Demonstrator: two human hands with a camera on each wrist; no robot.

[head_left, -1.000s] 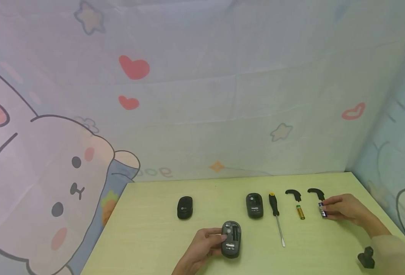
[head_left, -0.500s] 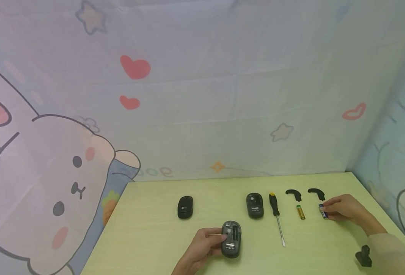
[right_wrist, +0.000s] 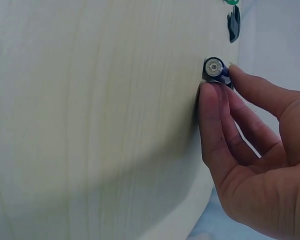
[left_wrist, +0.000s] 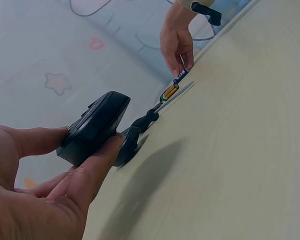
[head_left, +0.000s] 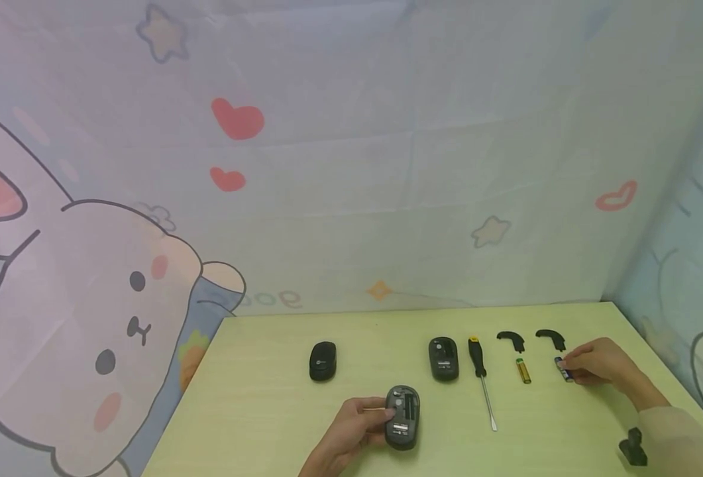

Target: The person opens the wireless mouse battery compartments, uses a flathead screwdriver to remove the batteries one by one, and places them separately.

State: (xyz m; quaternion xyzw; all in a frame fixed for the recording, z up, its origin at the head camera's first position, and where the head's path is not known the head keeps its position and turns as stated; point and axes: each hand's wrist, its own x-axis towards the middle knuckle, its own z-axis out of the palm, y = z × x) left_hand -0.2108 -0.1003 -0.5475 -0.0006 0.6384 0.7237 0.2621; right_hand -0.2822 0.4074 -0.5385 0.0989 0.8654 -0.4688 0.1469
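Observation:
My left hand [head_left: 356,429] grips a dark computer mouse [head_left: 402,417] by its left side, underside up, its long battery slot exposed. The left wrist view shows this mouse [left_wrist: 96,127] raised above the table, thumb on one side and fingers on the other. At the right, my right hand [head_left: 603,366] pinches a blue-and-white battery [head_left: 564,370] between thumb and fingers, close over the tabletop. Its round metal end [right_wrist: 214,67] faces the right wrist camera. Just left of it lies a gold-and-green battery [head_left: 523,371].
Two curved black covers [head_left: 511,340] lie behind the batteries. A screwdriver [head_left: 478,359] with a black-and-yellow handle lies left of them, beside an overturned mouse [head_left: 443,359]. Another black mouse [head_left: 323,361] sits farther left. A patterned cloth [head_left: 351,165] hangs behind the table [head_left: 250,411].
The blue-and-white battery has shifted slightly and turned a little in my right hand's fingers. My left hand and its mouse have stayed in place; the head view has tilted slightly.

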